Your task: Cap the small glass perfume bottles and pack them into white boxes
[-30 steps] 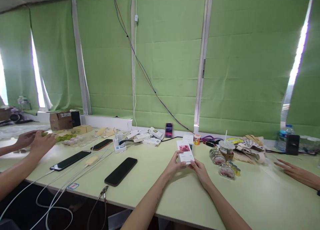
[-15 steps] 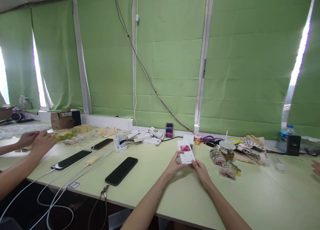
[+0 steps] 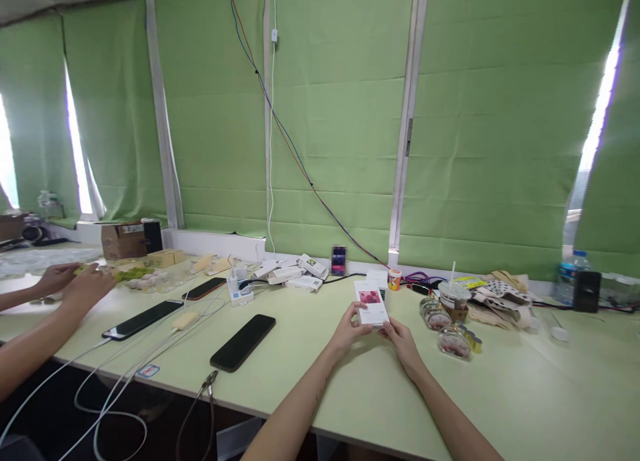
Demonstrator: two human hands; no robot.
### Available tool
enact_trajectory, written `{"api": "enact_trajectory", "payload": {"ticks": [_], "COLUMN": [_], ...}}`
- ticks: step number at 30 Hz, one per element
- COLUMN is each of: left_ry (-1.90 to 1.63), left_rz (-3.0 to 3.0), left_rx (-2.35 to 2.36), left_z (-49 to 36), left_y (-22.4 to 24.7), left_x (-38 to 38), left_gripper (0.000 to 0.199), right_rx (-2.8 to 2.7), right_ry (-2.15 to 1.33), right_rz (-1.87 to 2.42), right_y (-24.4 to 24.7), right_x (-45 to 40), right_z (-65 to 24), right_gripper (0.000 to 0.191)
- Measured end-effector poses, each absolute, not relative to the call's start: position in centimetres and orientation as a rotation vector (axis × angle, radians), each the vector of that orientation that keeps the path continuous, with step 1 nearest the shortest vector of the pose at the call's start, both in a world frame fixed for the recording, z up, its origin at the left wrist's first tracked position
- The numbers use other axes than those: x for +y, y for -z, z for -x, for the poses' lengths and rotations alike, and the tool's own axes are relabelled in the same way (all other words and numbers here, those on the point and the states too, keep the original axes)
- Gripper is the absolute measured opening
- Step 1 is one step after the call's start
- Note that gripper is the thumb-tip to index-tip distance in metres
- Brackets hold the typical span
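A small white cardboard box (image 3: 371, 307) with a pink picture on its face is held between both hands above the table. My left hand (image 3: 350, 327) grips its left side, thumb near the lower edge and fingers lying across the face. At the lower right corner, my right hand (image 3: 399, 341) pinches the box, with some of its fingers hidden underneath. Just behind the box are another white carton (image 3: 377, 275) and a small orange cup (image 3: 395, 279).
A black phone (image 3: 243, 342) lies left of my arms. White boxes (image 3: 295, 274) are piled by a power strip (image 3: 240, 293). Right are clear jars (image 3: 454, 343), a drink cup (image 3: 454, 297) and cloths (image 3: 500, 297). Another person's hands (image 3: 83, 284) work at far left.
My hands and the box stay almost in place; the box's face tilts very slightly. The other person's hands at the left shift a little.
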State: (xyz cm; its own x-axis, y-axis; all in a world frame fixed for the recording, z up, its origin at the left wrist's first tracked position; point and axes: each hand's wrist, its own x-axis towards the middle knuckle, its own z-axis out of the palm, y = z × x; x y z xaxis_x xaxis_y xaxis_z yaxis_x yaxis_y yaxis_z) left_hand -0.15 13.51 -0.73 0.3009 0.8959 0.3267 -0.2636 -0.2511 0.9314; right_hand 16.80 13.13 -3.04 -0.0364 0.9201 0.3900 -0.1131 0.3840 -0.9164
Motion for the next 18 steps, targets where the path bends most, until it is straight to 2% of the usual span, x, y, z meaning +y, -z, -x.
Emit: {"api": "enact_trajectory", "payload": {"ticks": [11,18], "left_ry": [-1.219,-1.303], "left_rz": [-1.399,-1.44], "left_rx": [0.64,0.633], "left_z": [0.37,0.01], "left_y": [0.12,0.6], "left_x": [13.01,13.11], "left_gripper": [0.049,0.05], "right_rx": [-1.353,-1.481], "right_ry": [-0.979,-0.945], "right_rz": [0.748,0.818], "right_y": [2.97,3.1], "right_x": [12.84,12.53], "right_z": [-16.79,-16.65], "right_gripper": [0.068,0.059]}}
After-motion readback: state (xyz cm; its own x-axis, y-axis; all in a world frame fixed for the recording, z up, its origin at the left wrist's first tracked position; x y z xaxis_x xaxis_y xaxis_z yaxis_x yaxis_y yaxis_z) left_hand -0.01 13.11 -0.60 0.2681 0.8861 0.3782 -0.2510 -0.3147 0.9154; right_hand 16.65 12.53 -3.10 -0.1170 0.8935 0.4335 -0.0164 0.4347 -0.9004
